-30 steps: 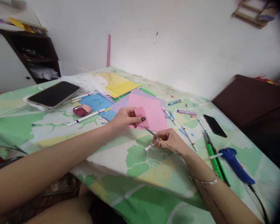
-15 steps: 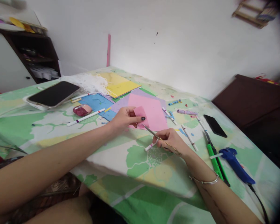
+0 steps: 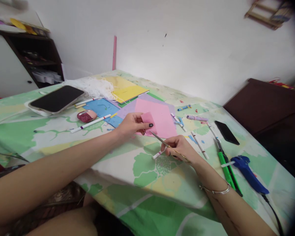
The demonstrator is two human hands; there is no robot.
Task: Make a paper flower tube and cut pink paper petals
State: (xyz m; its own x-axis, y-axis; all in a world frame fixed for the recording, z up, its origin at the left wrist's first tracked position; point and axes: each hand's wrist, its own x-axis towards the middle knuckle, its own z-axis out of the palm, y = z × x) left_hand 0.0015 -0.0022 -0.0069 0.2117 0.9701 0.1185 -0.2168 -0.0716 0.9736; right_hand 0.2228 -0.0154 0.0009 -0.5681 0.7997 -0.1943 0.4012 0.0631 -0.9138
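Note:
My left hand (image 3: 134, 125) pinches a small piece of pink paper (image 3: 149, 120) between thumb and fingers. In my right hand (image 3: 179, 146) is a pair of scissors (image 3: 162, 141), their tips at the lower edge of that piece. The handles are partly hidden by my fingers. Beneath the hands' work lies a larger pink sheet (image 3: 163, 114) on top of a purple sheet (image 3: 170, 106). A white marker (image 3: 157, 155) lies on the tablecloth just under my right hand, partly covered by it.
At the right lie a blue glue gun (image 3: 250, 175) with its cord, a green-handled cutting tool (image 3: 226, 168) and a black phone (image 3: 226, 132). Left are another phone (image 3: 57, 99), a dark red case (image 3: 86, 115), white yarn (image 3: 90, 88) and a yellow folder (image 3: 130, 88). Several markers are scattered.

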